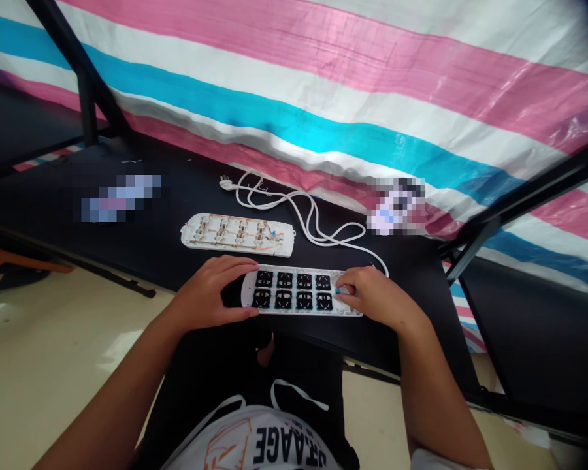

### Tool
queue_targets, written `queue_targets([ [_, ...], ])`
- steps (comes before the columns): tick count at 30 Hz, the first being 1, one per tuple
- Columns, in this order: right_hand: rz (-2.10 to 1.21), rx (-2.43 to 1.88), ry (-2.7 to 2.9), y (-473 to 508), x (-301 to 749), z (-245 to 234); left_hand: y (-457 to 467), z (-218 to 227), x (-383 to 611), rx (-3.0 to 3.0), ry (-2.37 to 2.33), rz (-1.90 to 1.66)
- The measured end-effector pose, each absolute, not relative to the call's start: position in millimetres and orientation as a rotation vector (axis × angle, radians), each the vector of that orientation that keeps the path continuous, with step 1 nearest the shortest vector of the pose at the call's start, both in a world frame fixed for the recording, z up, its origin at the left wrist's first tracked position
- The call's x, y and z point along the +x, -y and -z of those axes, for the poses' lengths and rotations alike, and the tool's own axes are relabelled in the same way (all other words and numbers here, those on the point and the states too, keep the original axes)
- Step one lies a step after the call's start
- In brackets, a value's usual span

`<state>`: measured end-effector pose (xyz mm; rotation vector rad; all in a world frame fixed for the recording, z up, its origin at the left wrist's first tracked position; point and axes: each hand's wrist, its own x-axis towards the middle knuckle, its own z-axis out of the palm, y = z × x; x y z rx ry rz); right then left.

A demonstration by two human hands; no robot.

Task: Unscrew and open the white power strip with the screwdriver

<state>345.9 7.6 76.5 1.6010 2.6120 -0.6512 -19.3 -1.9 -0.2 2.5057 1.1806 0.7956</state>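
Note:
A white power-strip shell (298,292) with two rows of black socket inserts lies near the front edge of a black table (166,248). My left hand (215,294) grips its left end, thumb under, fingers over the top. My right hand (372,297) rests on its right end, fingers curled, pinching at a small blue part. Just behind lies the other half of the strip (238,234), showing copper contact strips, with a white cord (318,225) and plug (226,183) running off it.
A striped pink, white and blue tarp (372,98) hangs behind the table. Black metal frame bars (85,78) stand at left and right. Two blurred-out items (120,196) (396,205) lie on the table. Pale floor (53,352) lies below.

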Motion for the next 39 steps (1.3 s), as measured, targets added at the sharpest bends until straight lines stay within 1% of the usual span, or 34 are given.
queue_targets([
  [39, 0.619, 1.625, -2.566, -5.5, 343.0, -77.7, 1.9, 1.3, -19.2, 2.519, -1.183, -0.796],
])
